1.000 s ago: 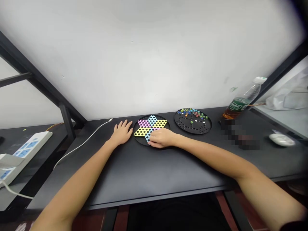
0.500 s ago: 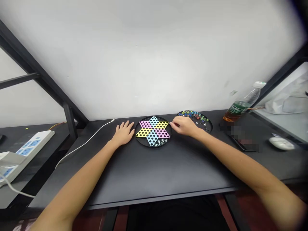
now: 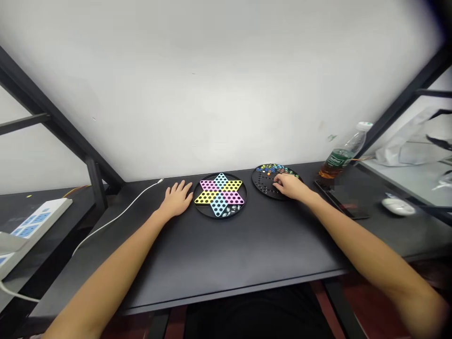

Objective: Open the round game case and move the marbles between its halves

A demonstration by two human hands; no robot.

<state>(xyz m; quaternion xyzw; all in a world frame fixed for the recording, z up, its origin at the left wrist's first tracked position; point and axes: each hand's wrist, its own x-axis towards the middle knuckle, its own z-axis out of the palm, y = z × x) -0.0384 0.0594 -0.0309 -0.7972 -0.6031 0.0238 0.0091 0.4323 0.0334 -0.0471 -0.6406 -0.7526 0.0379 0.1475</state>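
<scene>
My left hand (image 3: 176, 199) lies flat on the desk with its fingers spread, just left of a round black Chinese checkers board (image 3: 219, 193). The board's star has pink, yellow and light blue points, and its holes look bare. White marbles (image 3: 231, 211) are gathered in the gap at its lower right. Farther right, my right hand (image 3: 289, 185) is over a second round black board (image 3: 263, 184) with small holes. Its fingers are bent and pinched together, and what they hold, if anything, is hidden. Colourful marbles (image 3: 271, 167) cluster along that board's far rim.
A bottle of amber drink (image 3: 339, 159) stands at the right by the wall, with a black phone (image 3: 341, 200) in front of it. A white mouse (image 3: 398, 206) is beyond that. On the left, a white cable (image 3: 116, 217) crosses the desk towards a power strip (image 3: 33, 230).
My right hand has moved from the right edge of the star board to over the second board. My left hand stays flat in place. The view has shifted slightly.
</scene>
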